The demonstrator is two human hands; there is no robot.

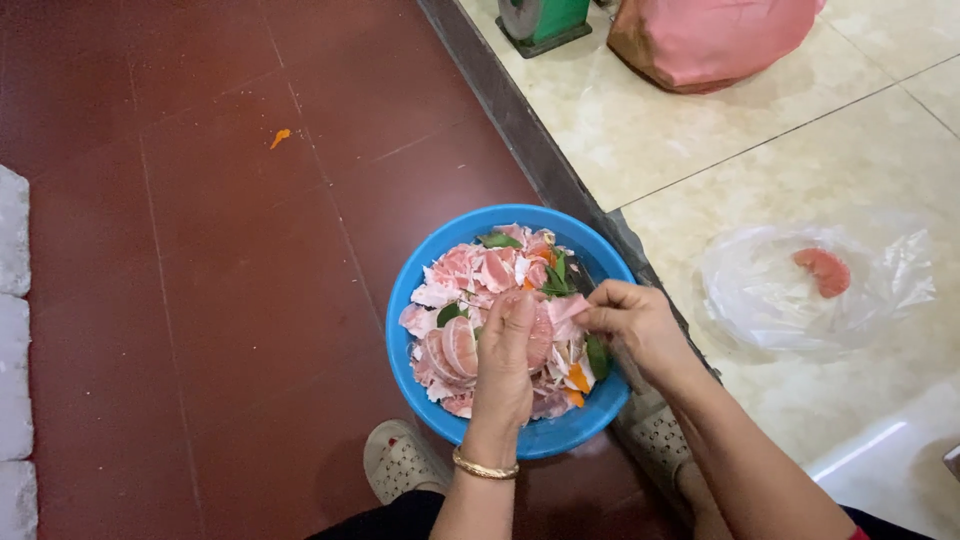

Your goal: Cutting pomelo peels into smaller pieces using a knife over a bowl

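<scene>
So the biggest thing in view is the floor: dark red tile on the left and pale cream tile on the right, split by a dark grey threshold strip running diagonally. At the top edge there's a pink bag with a green machine base just beside it, both on the cream side. A clear plastic bag lies flat on the cream tile too, with one peeled pomelo segment sitting on it, well apart from everything else.

The blue plastic basin sits on the red tile right against the strip, piled with pink pomelo peel scraps, a few green leaves and orange bits. Two sandalled feet poke out below it.

Over the basin, the left hand, gold bangle on the wrist, has its grip wrapped around a pink pomelo chunk. The right hand has a narrow pinch grip on a strip of pink membrane at the edge of that chunk, fingertips nearly touching the left hand's.

Tiny orange scrap off alone on the red tile.
</scene>
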